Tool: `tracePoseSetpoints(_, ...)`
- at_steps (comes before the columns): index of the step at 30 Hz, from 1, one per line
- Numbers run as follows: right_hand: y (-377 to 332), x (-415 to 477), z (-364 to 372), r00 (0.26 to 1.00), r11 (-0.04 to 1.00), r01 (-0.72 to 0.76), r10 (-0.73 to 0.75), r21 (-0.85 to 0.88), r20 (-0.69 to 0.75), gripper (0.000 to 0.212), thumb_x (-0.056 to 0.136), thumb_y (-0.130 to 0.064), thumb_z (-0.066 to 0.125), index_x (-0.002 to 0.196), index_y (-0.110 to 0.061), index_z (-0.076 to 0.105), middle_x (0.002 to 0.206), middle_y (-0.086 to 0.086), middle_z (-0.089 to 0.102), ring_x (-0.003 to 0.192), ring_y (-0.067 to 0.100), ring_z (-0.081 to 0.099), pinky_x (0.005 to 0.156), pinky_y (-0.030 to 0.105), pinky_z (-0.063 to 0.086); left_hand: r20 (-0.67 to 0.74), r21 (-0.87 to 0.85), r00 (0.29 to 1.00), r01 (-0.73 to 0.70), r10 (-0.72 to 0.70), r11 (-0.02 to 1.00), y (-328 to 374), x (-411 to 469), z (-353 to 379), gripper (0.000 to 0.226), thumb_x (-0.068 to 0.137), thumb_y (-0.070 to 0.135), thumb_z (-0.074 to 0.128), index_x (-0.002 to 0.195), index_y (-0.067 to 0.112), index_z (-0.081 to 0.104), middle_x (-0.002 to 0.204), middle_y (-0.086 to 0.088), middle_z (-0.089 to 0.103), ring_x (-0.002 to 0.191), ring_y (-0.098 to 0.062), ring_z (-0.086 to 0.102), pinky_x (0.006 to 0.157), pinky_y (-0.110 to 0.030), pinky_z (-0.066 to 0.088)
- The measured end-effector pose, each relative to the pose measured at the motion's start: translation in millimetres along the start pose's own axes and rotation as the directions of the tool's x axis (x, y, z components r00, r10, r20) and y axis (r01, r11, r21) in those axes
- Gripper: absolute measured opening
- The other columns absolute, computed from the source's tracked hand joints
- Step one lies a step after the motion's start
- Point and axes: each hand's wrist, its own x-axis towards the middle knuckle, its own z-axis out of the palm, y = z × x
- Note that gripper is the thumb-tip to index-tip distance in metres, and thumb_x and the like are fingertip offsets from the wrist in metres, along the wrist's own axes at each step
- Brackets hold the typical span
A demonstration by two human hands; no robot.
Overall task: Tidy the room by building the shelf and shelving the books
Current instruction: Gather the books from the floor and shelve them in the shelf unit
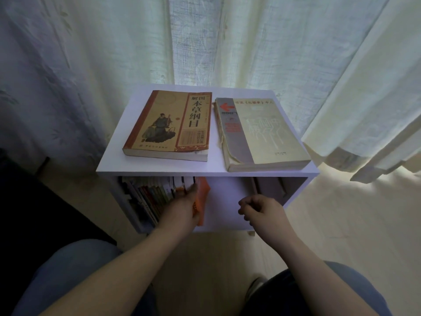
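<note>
Shelf standing built, shelving looking mostly done.

The white board cube shelf (109, 160) is standing assembled before pale curtains (91, 53). Two large paperbacks, a tan book with a seated figure (168, 126) and a cream-and-grey book with a red arrow (262, 133), are lying flat on its top, not yet shelved. Inside, a leaning row of thin books (150, 195) is filling the left part. The left hand (182, 206) is lying against a slim orange book (203, 190) at the row's end, and I cannot tell whether it is gripping it. The right hand (262, 213) is hovering curled, holding nothing.
</note>
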Motion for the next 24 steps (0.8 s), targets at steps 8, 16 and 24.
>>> tracePoseSetpoints(8,-0.8,1.7,-0.2,1.0,0.999,-0.003,0.002,0.032,0.013,0.02,0.089,-0.014,0.053,0.08,-0.028,0.065,0.09,-0.006,0.07,0.081,0.011,0.063,0.07,0.028,0.05,-0.121,-0.266,0.987,0.069,-0.105,0.961,7.1,1.9,16.9,0.059,0.092,0.026,0.055,0.145,0.03,0.03,0.124,-0.012,0.052,0.106,-0.029,0.058,0.09,-0.035,0.051)
tracePoseSetpoints(16,-0.2,1.2,-2.1,1.0,0.999,-0.009,0.008,0.032,0.018,0.017,0.089,-0.015,0.054,0.084,-0.024,0.067,0.09,-0.006,0.07,0.079,0.01,0.063,0.067,0.023,0.047,-0.178,-0.246,0.981,0.033,-0.079,0.969,8.8,3.0,19.7,0.052,0.095,0.027,0.051,0.144,0.029,0.035,0.119,-0.009,0.059,0.102,-0.025,0.061,0.086,-0.035,0.053)
tracePoseSetpoints(24,8.6,-1.9,-12.3,1.0,1.0,0.001,-0.001,0.029,0.002,0.023,0.089,-0.014,0.054,0.078,-0.032,0.063,0.091,-0.006,0.07,0.082,0.011,0.064,0.073,0.027,0.051,-0.276,-0.3,0.954,0.033,-0.12,0.953,19.5,15.3,20.0,0.026,0.089,0.026,0.061,0.11,0.017,0.05,0.102,-0.01,0.063,0.091,-0.028,0.061,0.075,-0.037,0.053)
